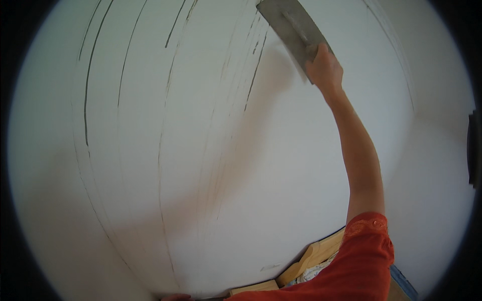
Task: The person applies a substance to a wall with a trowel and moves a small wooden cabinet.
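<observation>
My right hand is closed round the handle of a finishing trowel, raised high with the arm stretched up. The trowel has a long rectangular grey metal blade, tilted, its upper end cut off by the picture's top edge. It lies at or close to a white wall; I cannot tell whether the whole face touches. Dark and brownish streaks run down the wall left of the blade. At the bottom edge only a sliver of my left hand shows, beside a thin dark edge. Its fingers are hidden.
Pale wooden furniture with a curved edge stands against the wall at lower right, patterned cloth beside it. A wall corner rises at right. A dark object juts in at the far right rim. My arm's shadow crosses the wall.
</observation>
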Action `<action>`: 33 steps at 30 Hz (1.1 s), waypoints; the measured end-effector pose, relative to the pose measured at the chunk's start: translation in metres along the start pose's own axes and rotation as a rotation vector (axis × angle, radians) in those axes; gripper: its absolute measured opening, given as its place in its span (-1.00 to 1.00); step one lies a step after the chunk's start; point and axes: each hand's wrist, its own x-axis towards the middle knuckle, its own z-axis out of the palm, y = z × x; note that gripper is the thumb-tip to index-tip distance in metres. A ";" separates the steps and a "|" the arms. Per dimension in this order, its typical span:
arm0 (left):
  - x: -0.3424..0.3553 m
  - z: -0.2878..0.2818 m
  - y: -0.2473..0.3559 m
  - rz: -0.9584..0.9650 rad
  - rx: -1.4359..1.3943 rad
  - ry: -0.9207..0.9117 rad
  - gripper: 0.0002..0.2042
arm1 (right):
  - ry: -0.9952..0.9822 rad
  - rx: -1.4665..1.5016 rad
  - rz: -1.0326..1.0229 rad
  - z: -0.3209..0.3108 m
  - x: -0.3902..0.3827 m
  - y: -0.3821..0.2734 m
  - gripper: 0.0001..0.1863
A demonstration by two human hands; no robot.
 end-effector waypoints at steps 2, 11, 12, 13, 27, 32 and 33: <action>-0.002 0.001 0.001 0.021 -0.008 0.005 -0.64 | -0.013 0.020 -0.061 0.000 -0.019 -0.001 -0.84; 0.004 0.001 0.010 -0.003 -0.044 -0.053 -0.64 | 0.001 -0.011 0.022 -0.003 0.013 0.000 -0.85; 0.004 0.000 0.008 -0.001 -0.047 -0.051 -0.64 | 0.001 -0.024 0.020 0.001 0.012 -0.001 -0.85; 0.005 -0.002 0.006 0.001 -0.051 -0.051 -0.64 | -0.007 -0.009 0.005 0.001 0.008 -0.001 -0.84; -0.004 -0.007 0.000 0.020 -0.008 -0.053 -0.63 | -0.141 0.055 -0.062 -0.010 -0.062 -0.004 -0.73; -0.007 -0.003 -0.007 -0.029 -0.031 -0.024 -0.62 | -0.108 0.042 -0.012 0.001 -0.038 0.000 -0.73; -0.006 -0.004 -0.008 -0.007 -0.027 -0.026 -0.61 | -0.124 0.053 -0.006 0.002 -0.044 -0.001 -0.73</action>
